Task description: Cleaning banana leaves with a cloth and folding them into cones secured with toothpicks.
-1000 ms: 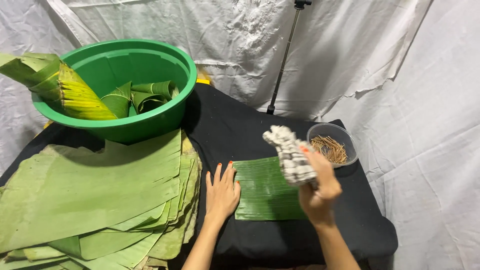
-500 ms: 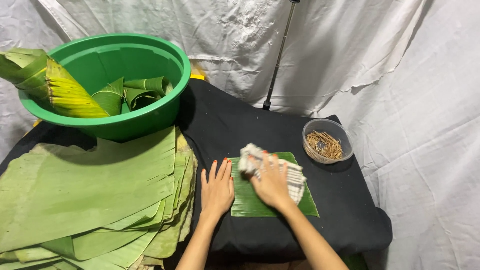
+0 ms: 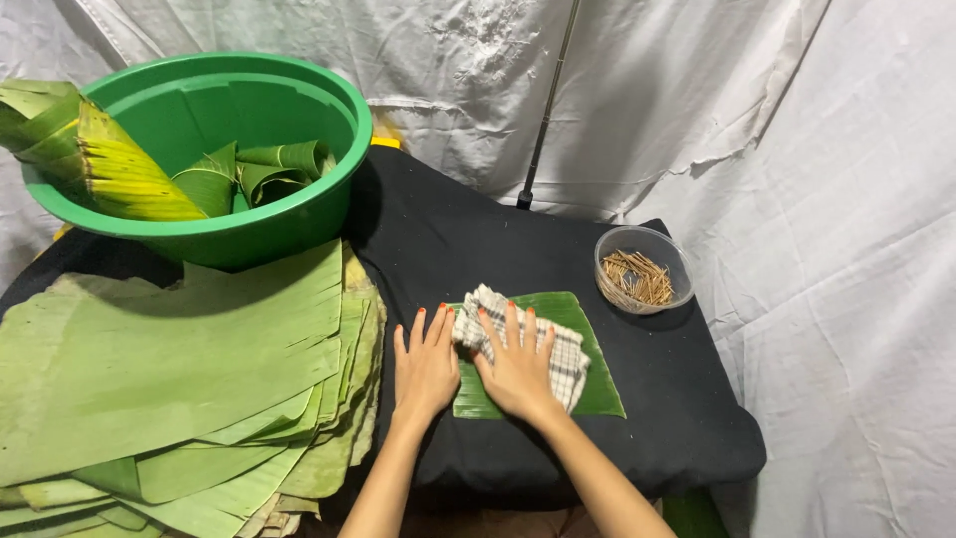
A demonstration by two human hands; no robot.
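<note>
A: Cloth first: a checked white-and-grey cloth (image 3: 543, 349) lies bunched on a small cut piece of banana leaf (image 3: 588, 329), near the middle of the black-covered bench (image 3: 478, 239).

B: Where are the hands?

A: Right hand (image 3: 515, 365) lies flat on the cloth, fingers spread and open, pressing down rather than gripping. Left hand (image 3: 426, 363) is also open and flat, palm down at the leaf piece's left edge, its fingertips just beside the cloth's left corner. Neither hand's grip is closed on anything.

B: How would this pressing be done well?

A: As a judgement: the left palm should pin the leaf so it does not slide on the black covering, while the right moves the cloth along the leaf's ribs, not across them, since such leaves look apt to split along their lines. Light, even pressure would suit.

B: What surrounds them?

A: Left of the hands, a thick stack of large banana leaves (image 3: 169, 379) overhangs the near-left of the bench. Far left stands a big green plastic basin (image 3: 249, 224); inside are several folded leaf cones (image 3: 259, 169), with a yellowing leaf (image 3: 119, 169) draped over its left rim. To the right and a little farther, well apart from the hands, a small clear bowl (image 3: 643, 239) holds thin wooden sticks (image 3: 637, 279). White sheeting (image 3: 797, 149) hangs behind and to the right, with a dark pole (image 3: 546, 110) standing against it.
</note>
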